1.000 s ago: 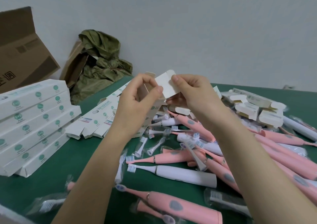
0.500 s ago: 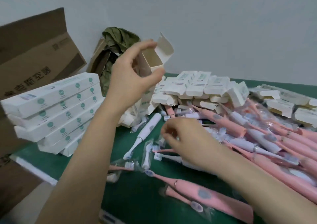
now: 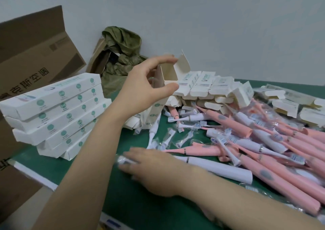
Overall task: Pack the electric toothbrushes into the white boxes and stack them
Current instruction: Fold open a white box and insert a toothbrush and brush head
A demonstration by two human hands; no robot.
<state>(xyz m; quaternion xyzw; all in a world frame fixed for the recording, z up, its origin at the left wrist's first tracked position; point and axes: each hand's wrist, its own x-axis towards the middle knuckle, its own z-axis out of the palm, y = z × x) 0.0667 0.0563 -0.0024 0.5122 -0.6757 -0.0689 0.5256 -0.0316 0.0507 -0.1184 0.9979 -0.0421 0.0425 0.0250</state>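
My left hand holds an open white box upright above the table, top flap raised, thumb and fingers pinching its mouth. My right hand, blurred by motion, lies low on the green table with its fingers round the thin end of a white electric toothbrush. A heap of pink and white toothbrushes and loose brush heads spreads to the right. Several closed white boxes are stacked at the left.
A pile of empty white boxes lies behind the toothbrushes, with more at the far right. A big brown carton stands at the left. An olive cloth bag leans on the wall. The table's near edge runs bottom left.
My right hand left the box flap, dropped to the table and slid left onto the white toothbrush. My left hand keeps the open box raised. The view swung left.
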